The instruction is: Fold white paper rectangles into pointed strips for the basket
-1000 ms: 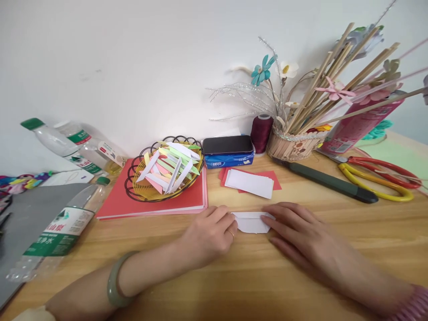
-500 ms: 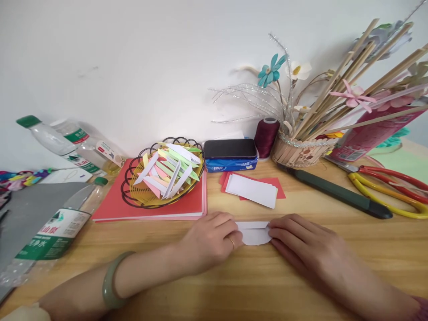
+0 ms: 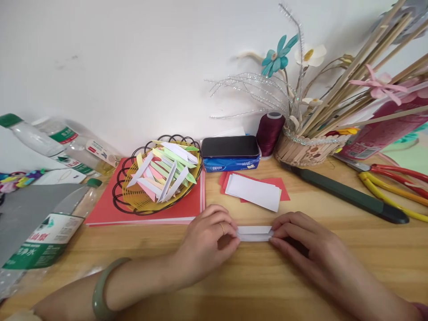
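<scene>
A small white paper strip (image 3: 254, 232), folded narrow, lies on the wooden table (image 3: 234, 285) between my hands. My left hand (image 3: 207, 243) pinches its left end, with a ring on one finger and a green bangle on the wrist. Its right end is held by the fingertips of my right hand (image 3: 301, 240). Just behind the strip sits a stack of white and red paper rectangles (image 3: 254, 191).
A wire basket (image 3: 157, 176) of folded paper pieces stands on red sheets (image 3: 110, 207) at the left. Plastic bottles (image 3: 43, 240) lie far left. A phone on a tissue pack (image 3: 230, 154), a thread spool (image 3: 270, 133), a stick-filled holder (image 3: 307, 149), a dark knife (image 3: 351, 196) and scissors (image 3: 394, 185) line the back.
The white paper has been folded from a wider, rounded shape into a narrow strip. Both hands closed in on its ends. The view shifted slightly left and nearer.
</scene>
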`<state>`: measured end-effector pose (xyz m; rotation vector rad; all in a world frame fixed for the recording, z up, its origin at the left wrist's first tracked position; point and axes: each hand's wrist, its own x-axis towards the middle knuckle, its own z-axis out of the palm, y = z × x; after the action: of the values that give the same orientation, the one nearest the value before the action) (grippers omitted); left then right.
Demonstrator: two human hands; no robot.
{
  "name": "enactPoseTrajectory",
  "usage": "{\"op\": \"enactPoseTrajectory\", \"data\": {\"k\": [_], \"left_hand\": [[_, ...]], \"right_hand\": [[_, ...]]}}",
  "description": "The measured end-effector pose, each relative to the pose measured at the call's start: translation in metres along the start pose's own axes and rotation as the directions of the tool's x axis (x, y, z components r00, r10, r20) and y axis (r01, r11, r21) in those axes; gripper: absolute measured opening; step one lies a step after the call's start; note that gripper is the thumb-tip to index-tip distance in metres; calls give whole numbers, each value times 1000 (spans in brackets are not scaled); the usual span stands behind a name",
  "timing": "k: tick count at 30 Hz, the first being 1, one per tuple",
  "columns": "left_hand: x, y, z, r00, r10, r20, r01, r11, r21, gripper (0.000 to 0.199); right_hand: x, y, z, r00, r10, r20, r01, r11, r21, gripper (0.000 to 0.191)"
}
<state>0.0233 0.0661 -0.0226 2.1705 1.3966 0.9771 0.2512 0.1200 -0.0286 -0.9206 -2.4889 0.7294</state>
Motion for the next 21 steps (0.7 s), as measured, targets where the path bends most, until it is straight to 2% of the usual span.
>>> {"op": "enactPoseTrajectory", "data": {"k": [3,12,21], "left_hand": [[1,2,-1,997,-71,19,72,997,-36,11],[1,-2,-6,994,-64,88,68,997,-44,6],[2,-1,-3,983,-160,85,170,978,-123,9]], "right_hand": [[3,-1,-1,1000,24,9,-24,999,25,14],[3,-3,1,1000,5,-19,-5,1000,21,15],[2,-8,-4,998,-4,-58,5,1000,10,9]]}}
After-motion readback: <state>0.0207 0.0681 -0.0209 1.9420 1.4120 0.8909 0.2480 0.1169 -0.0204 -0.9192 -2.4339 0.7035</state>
